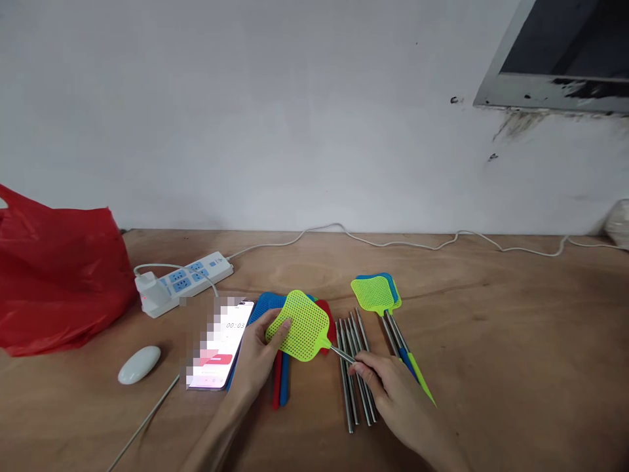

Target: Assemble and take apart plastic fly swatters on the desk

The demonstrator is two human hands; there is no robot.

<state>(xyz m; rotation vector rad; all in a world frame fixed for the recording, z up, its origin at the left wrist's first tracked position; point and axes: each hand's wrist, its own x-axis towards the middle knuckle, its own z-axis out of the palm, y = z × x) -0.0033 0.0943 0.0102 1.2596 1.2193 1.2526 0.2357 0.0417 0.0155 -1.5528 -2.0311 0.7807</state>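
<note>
My left hand (265, 347) pinches the edge of a yellow-green fly swatter head (301, 326), thumb on top of the mesh. At its neck, a metal rod (343, 354) joins the head, and the fingers of my right hand (388, 390) close around that rod. Beneath the raised head lie blue (268, 303) and red swatter parts (327, 314), partly covered, with red and blue handles (284, 387) sticking out toward me. Several loose metal rods (351, 387) lie side by side under my right hand. Farther right, two swatters with rods and handles, a yellow-green one (376, 293) over a blue one (393, 285), overlap on the table.
A lit phone (216, 351) showing a timer lies left of my left hand. Beyond it are a white power strip (189, 282), a white mouse (139, 364) and a red plastic bag (59, 275). A white cable (393, 244) runs along the wall across the wooden table (521, 341).
</note>
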